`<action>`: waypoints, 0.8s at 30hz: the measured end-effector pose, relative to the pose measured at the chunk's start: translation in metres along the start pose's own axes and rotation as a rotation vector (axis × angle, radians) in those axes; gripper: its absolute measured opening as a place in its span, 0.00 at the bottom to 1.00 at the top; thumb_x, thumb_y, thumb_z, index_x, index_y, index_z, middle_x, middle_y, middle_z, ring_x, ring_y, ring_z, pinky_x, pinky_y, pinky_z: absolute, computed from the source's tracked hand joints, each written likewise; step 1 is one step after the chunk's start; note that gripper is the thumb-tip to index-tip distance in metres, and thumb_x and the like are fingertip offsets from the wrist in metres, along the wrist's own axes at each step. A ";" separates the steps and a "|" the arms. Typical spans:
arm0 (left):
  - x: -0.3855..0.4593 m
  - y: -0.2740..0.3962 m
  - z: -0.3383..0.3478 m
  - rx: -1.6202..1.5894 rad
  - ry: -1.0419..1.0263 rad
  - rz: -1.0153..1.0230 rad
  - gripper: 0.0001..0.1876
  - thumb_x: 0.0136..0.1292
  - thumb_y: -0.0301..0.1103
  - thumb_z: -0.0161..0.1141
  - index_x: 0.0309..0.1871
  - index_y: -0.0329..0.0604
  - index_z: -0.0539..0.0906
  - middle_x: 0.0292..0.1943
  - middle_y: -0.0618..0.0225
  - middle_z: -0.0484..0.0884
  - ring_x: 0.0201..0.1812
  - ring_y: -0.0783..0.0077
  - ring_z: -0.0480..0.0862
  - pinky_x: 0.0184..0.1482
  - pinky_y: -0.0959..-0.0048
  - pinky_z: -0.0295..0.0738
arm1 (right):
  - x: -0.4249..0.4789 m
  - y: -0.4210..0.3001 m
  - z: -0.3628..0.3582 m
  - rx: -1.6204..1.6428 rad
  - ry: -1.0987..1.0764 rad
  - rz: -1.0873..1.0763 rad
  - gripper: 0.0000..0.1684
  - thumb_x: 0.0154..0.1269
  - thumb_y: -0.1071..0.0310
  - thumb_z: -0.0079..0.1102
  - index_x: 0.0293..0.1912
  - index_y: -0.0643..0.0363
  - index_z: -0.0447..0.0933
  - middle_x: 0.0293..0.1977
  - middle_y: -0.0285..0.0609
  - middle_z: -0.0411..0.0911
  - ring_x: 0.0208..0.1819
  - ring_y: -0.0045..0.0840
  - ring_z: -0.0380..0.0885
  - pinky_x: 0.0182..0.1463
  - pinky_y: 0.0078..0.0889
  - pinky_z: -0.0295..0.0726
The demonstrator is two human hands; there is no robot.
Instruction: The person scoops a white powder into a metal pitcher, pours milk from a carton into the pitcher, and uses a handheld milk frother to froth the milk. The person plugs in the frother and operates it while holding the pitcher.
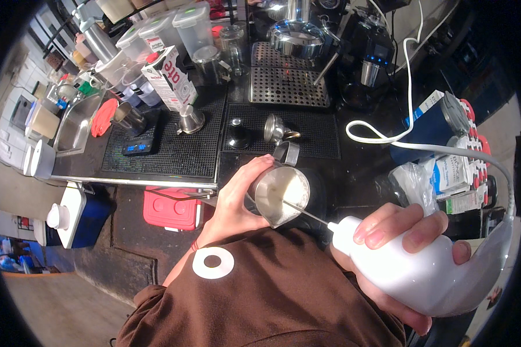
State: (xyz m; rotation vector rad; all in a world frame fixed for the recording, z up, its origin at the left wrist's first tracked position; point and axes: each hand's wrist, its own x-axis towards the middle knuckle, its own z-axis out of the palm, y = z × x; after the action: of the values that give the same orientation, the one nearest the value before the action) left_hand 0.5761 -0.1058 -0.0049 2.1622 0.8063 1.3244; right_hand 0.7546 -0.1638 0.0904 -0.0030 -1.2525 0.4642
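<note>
My left hand (234,199) grips a stainless steel milk pitcher (260,191) at its side, low in the middle of the view. Whitish liquid (291,191) lies inside it. My right hand (395,243) holds a white corded hand mixer (399,269), whose thin metal shaft (306,212) reaches down into the liquid. The shaft's lower end is hidden in the liquid. Just beyond the pitcher lie a portafilter (275,130) and a black-handled tamper (238,135) on a black rubber mat (321,134).
The espresso machine's drip tray (286,80) is at the back. A digital scale (141,139) with a metal cup (130,119), a small steel jug (191,119) and a milk carton (169,80) stand left. The mixer's white cable (443,148) loops past cartons (453,173) at right. A red cooler (171,208) stands lower left.
</note>
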 end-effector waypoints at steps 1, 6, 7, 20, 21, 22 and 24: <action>0.000 0.001 0.000 0.002 -0.001 0.002 0.42 0.32 0.31 0.76 0.57 0.32 0.70 0.56 0.51 0.73 0.59 0.53 0.73 0.60 0.63 0.69 | 0.000 0.000 0.002 0.009 0.004 0.005 0.47 0.53 0.37 0.62 0.59 0.58 0.54 0.42 0.50 0.62 0.35 0.34 0.70 0.34 0.34 0.73; 0.001 0.001 0.000 0.006 -0.011 -0.002 0.42 0.32 0.32 0.76 0.57 0.32 0.70 0.56 0.51 0.73 0.59 0.53 0.73 0.60 0.63 0.69 | -0.001 0.004 0.001 0.008 -0.004 -0.012 0.48 0.52 0.37 0.62 0.60 0.58 0.54 0.42 0.49 0.62 0.35 0.33 0.70 0.34 0.34 0.74; 0.001 0.001 0.000 0.005 -0.013 -0.004 0.42 0.32 0.32 0.76 0.57 0.32 0.70 0.56 0.51 0.73 0.59 0.53 0.73 0.60 0.63 0.69 | -0.001 0.003 0.001 0.003 -0.002 -0.011 0.48 0.53 0.37 0.62 0.60 0.58 0.54 0.43 0.49 0.62 0.35 0.33 0.70 0.34 0.34 0.74; 0.001 -0.001 0.002 -0.002 -0.017 -0.007 0.43 0.32 0.32 0.76 0.57 0.31 0.70 0.55 0.50 0.74 0.58 0.53 0.74 0.59 0.64 0.70 | 0.003 -0.003 -0.003 -0.014 0.003 -0.005 0.47 0.52 0.36 0.61 0.59 0.57 0.54 0.43 0.50 0.61 0.34 0.34 0.69 0.33 0.34 0.73; 0.000 -0.001 0.003 -0.003 -0.017 -0.012 0.43 0.32 0.32 0.76 0.57 0.31 0.70 0.55 0.50 0.74 0.58 0.53 0.74 0.59 0.64 0.70 | 0.002 -0.002 -0.003 -0.013 0.006 -0.001 0.47 0.52 0.36 0.61 0.59 0.57 0.54 0.43 0.50 0.61 0.35 0.34 0.69 0.33 0.34 0.73; 0.000 -0.001 0.003 -0.003 -0.017 -0.017 0.43 0.32 0.32 0.76 0.57 0.31 0.70 0.55 0.50 0.74 0.58 0.53 0.74 0.59 0.64 0.70 | 0.003 -0.003 -0.003 -0.011 0.003 -0.001 0.47 0.52 0.36 0.61 0.59 0.57 0.54 0.43 0.50 0.61 0.35 0.34 0.69 0.33 0.34 0.73; 0.000 -0.002 0.003 -0.004 -0.017 -0.023 0.43 0.31 0.32 0.76 0.57 0.31 0.70 0.55 0.50 0.74 0.58 0.53 0.74 0.59 0.64 0.69 | 0.003 -0.002 -0.004 -0.014 0.003 -0.003 0.47 0.52 0.35 0.61 0.59 0.57 0.54 0.43 0.50 0.61 0.35 0.35 0.69 0.33 0.35 0.72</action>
State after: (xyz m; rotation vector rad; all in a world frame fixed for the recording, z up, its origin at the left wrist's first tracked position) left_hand 0.5781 -0.1051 -0.0072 2.1515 0.8188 1.2939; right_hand 0.7592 -0.1639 0.0924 -0.0138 -1.2528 0.4529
